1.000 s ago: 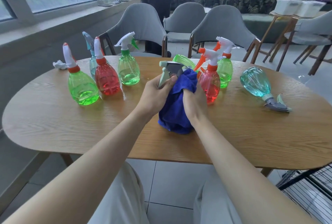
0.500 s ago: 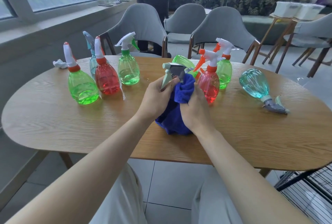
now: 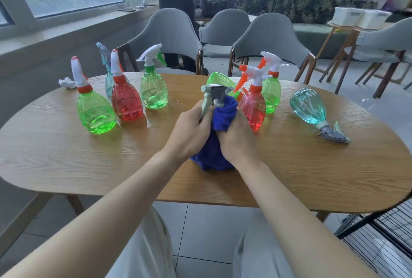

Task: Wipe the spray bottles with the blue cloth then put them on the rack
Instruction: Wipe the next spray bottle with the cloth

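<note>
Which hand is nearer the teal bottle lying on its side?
Right. The right hand grips the blue cloth to the left of the teal bottle, apart from it; the left hand is farther left, gripping the grey sprayer.

Your oval wooden table [image 3: 66,166] bears an upright red bottle [image 3: 127,103]. Just left of it stands a green bottle [image 3: 95,110], behind it a teal bottle [image 3: 108,83], just right of it a white-triggered green bottle [image 3: 153,92]. Well to its right you have a toppled teal bottle [image 3: 308,107].

Nine spray bottles [image 3: 95,112], one blue cloth [image 3: 225,112], one crumpled tissue [image 3: 66,82].
</note>
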Motion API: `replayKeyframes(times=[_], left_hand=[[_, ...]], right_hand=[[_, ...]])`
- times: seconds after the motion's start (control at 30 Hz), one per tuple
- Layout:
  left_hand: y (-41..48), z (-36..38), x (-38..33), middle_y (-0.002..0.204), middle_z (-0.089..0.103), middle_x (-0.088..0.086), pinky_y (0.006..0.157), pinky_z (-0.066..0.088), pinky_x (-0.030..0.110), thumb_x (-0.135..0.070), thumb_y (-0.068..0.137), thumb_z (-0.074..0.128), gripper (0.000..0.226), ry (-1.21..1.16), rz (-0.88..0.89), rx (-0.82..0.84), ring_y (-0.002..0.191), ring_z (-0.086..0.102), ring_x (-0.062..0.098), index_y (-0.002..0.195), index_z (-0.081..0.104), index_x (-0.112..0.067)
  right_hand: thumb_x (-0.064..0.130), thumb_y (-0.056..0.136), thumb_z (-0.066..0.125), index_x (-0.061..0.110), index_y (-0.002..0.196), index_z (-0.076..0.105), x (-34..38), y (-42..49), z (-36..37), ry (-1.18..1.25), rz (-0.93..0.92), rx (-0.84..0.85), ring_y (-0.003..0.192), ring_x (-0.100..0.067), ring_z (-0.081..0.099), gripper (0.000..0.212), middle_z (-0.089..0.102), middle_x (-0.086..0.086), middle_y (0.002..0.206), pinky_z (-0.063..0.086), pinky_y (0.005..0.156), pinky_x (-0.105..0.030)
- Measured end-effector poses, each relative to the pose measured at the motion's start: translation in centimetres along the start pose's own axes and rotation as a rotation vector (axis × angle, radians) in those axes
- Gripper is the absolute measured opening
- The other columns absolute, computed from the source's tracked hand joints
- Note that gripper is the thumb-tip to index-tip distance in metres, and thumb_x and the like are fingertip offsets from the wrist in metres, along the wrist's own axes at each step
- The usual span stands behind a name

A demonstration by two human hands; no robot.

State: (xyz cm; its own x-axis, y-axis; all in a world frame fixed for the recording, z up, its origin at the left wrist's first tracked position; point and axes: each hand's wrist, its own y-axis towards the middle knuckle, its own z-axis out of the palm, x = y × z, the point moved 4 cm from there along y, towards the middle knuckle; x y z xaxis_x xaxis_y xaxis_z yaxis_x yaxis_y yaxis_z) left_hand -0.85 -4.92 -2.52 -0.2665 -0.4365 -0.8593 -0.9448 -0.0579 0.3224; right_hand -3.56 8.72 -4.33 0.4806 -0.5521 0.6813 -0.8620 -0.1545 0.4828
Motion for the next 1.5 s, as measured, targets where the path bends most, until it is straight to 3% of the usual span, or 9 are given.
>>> replayKeyframes(times=[0.2,0.33,0.53,0.73,0.87,1.0,1.17,1.3,1.5], left_hand=[[-0.1,-0.1,-0.4,0.083,0.068,0.006,0.081,0.051,0.049,-0.054,0.111,0.040,0.047,0.043,0.019,-0.011,0.080,0.061,0.023,0.096,0.061,-0.015],[-0.3,0.1,-0.4,0.095,0.076,-0.001,0.094,0.055,0.047,-0.065,0.110,0.027,0.057,0.048,0.016,-0.032,0.095,0.069,0.016,0.114,0.069,-0.027],[-0.4,-0.1,-0.5,0.094,0.076,-0.011,0.090,0.053,0.036,-0.057,0.113,0.029,0.049,0.041,0.009,-0.054,0.095,0.068,0.004,0.101,0.070,-0.033],[-0.9,-0.2,-0.7,0.114,0.076,-0.006,0.103,0.049,0.040,-0.052,0.115,0.020,0.054,0.096,0.083,-0.008,0.110,0.066,0.011,0.131,0.064,-0.025],[-0.8,0.1,-0.8,0.095,0.071,-0.017,0.090,0.047,0.032,-0.047,0.116,0.019,0.049,0.143,0.112,-0.017,0.095,0.064,0.007,0.120,0.064,-0.028],[-0.8,0.0,-0.9,0.096,0.068,-0.021,0.086,0.043,0.020,-0.045,0.116,0.020,0.050,0.158,0.126,-0.019,0.099,0.063,0.008,0.135,0.063,-0.028],[-0.6,-0.2,-0.8,0.113,0.074,-0.010,0.096,0.048,0.036,-0.044,0.117,0.020,0.049,0.186,0.159,-0.006,0.109,0.066,0.018,0.141,0.060,-0.028],[-0.6,-0.3,-0.6,0.111,0.074,-0.008,0.098,0.049,0.045,-0.046,0.117,0.020,0.050,0.192,0.175,0.004,0.107,0.067,0.020,0.134,0.063,-0.026],[-0.4,-0.3,0.1,0.121,0.073,-0.013,0.108,0.049,0.046,-0.053,0.115,0.021,0.056,0.130,0.128,0.012,0.118,0.066,0.014,0.134,0.065,-0.024]], right_hand=[[0.058,0.099,0.053,0.038,0.108,0.060,-0.8,-0.6,-0.1,0.022,0.054,0.042,0.096,-0.009,0.065,0.023,0.067,0.014,0.102,0.057,0.078,-0.045],[0.066,0.090,0.049,0.037,0.108,0.055,-1.1,-1.2,0.5,-0.124,0.101,0.033,0.094,-0.016,0.063,0.035,0.063,0.009,0.103,0.057,0.078,-0.045],[0.051,0.103,0.041,0.027,0.106,0.058,1.4,1.2,-0.5,-0.193,0.042,-0.036,0.094,-0.024,0.061,0.030,0.066,0.004,0.099,0.054,0.083,-0.046],[0.042,0.106,0.050,0.023,0.117,0.059,0.9,0.0,-0.1,-0.087,-0.024,-0.173,0.097,-0.019,0.062,0.024,0.068,0.006,0.105,0.045,0.076,-0.033],[0.041,0.105,0.050,0.023,0.107,0.061,0.6,0.1,-0.1,-0.083,0.033,-0.214,0.081,-0.018,0.058,0.021,0.060,0.012,0.090,0.038,0.070,-0.030],[0.047,0.105,0.053,0.024,0.101,0.060,0.5,0.6,0.3,-0.023,0.077,-0.235,0.076,-0.014,0.055,0.024,0.061,0.012,0.087,0.037,0.067,-0.030],[0.045,0.105,0.055,0.030,0.116,0.060,0.4,0.8,0.8,0.142,-0.004,-0.192,0.095,-0.013,0.064,0.019,0.067,0.008,0.106,0.048,0.079,-0.030],[0.049,0.101,0.055,0.044,0.110,0.054,0.5,0.8,0.6,0.257,0.012,-0.109,0.104,-0.008,0.064,0.011,0.068,0.009,0.112,0.049,0.087,-0.025],[0.039,0.096,0.072,0.038,0.132,0.055,-1.0,0.1,0.6,0.336,0.017,0.053,0.123,-0.009,0.061,0.040,0.064,0.009,0.130,0.050,0.107,-0.040]])
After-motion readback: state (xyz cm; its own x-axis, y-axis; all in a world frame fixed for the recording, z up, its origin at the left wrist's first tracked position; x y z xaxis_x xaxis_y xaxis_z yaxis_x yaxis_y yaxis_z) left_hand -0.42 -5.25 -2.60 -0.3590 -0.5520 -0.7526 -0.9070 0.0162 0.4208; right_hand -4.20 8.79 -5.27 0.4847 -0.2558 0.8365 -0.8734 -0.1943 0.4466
